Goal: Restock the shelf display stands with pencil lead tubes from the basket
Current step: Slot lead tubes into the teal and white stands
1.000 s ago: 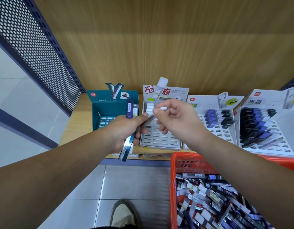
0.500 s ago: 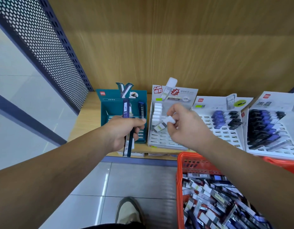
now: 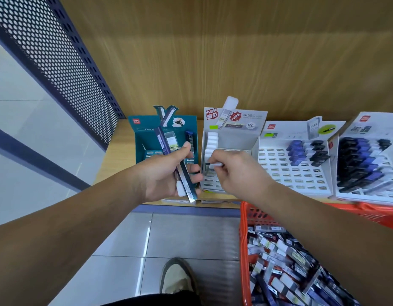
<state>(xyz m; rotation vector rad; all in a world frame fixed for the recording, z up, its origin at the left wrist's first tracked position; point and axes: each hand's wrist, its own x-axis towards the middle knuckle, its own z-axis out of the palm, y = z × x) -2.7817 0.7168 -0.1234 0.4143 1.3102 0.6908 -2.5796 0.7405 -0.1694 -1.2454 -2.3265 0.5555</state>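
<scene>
My left hand (image 3: 166,175) grips a small bundle of long lead tubes (image 3: 169,151), dark blue and silver, slanting up over the teal display stand (image 3: 142,138). My right hand (image 3: 237,173) pinches a white-capped lead tube (image 3: 214,164) and holds it at a slot in the left column of the white display stand (image 3: 233,142), just below a row of white caps (image 3: 211,142) standing there. The orange basket (image 3: 244,239) at lower right is full of mixed lead tubes (image 3: 286,266).
Two more white stands (image 3: 297,173) (image 3: 372,168) with blue and black tubes sit to the right on the wooden shelf (image 3: 116,151). A perforated metal panel (image 3: 58,62) bounds the shelf on the left. My shoe (image 3: 175,279) rests on the tiled floor.
My right hand took a white-capped tube from my left hand's bundle and moved it down to the white stand's left column. My left hand tilted its bundle slightly.
</scene>
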